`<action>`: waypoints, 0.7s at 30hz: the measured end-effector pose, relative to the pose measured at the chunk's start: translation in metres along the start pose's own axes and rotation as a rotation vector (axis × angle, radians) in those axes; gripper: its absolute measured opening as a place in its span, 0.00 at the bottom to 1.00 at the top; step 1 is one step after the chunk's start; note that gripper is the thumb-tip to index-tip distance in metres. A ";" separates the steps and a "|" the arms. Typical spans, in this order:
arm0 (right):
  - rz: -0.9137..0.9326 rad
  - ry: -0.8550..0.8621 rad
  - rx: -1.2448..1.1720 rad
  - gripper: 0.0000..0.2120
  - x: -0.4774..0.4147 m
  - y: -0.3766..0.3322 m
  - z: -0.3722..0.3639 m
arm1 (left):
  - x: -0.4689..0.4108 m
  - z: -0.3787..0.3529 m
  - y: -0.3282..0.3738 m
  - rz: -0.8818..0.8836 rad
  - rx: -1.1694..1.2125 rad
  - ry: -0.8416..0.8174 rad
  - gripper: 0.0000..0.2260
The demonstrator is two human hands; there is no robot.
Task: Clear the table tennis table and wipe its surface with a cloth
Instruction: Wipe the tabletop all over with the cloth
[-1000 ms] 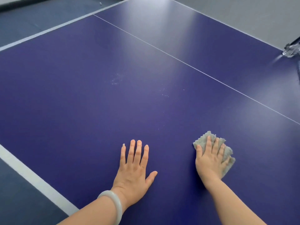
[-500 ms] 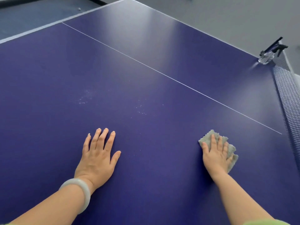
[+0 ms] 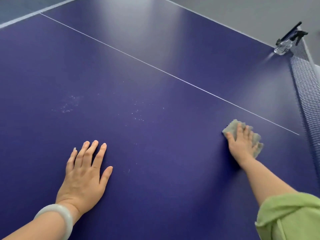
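Observation:
The dark blue table tennis table (image 3: 155, 153) fills the view, with a thin white centre line running from upper left to right. My right hand (image 3: 242, 144) presses flat on a grey cloth (image 3: 232, 128) near the net, fingers straight over it. My left hand (image 3: 86, 172) rests flat on the bare surface at the lower left, fingers spread, a pale bangle on the wrist. Small white specks (image 3: 69, 104) and a second patch of specks (image 3: 138, 115) lie on the surface beyond my left hand.
The dark net (image 3: 306, 94) runs down the right side. A clear spray bottle with a black head (image 3: 284, 45) stands at the far right corner by the net post. Grey floor lies beyond the table's far edges.
My right hand has slid the cloth further right, toward the net. The view has shifted right and closer; my left hand stays flat on the table.

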State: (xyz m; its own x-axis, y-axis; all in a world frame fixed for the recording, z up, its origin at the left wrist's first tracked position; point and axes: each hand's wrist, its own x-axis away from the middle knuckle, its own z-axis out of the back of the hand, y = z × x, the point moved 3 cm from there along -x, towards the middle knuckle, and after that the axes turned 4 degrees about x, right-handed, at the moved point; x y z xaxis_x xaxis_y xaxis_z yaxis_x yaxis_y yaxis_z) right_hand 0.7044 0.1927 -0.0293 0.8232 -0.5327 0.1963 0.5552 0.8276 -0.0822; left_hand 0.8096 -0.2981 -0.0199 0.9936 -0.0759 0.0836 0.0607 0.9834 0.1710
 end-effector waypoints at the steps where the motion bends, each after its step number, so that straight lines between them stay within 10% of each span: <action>1: -0.059 -0.017 -0.029 0.32 -0.011 -0.009 0.002 | 0.000 0.000 0.000 0.003 -0.004 -0.003 0.31; 5: 0.062 -0.074 -0.043 0.30 -0.008 -0.110 -0.006 | 0.001 0.001 0.001 0.024 -0.017 -0.017 0.32; 11: 0.869 -0.076 0.107 0.30 0.113 -0.192 -0.042 | 0.002 0.001 -0.003 0.039 -0.026 -0.026 0.32; 21: 0.051 -0.044 -0.096 0.29 -0.029 -0.170 -0.002 | 0.003 0.001 -0.004 0.019 -0.023 -0.035 0.30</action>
State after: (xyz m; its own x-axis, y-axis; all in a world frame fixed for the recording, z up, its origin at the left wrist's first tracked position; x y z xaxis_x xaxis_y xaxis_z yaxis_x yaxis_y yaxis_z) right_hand 0.5865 0.0673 -0.0230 0.8457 -0.4808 0.2317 0.5236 0.8315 -0.1856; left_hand 0.8118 -0.3026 -0.0192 0.9907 -0.0625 0.1211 0.0445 0.9882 0.1466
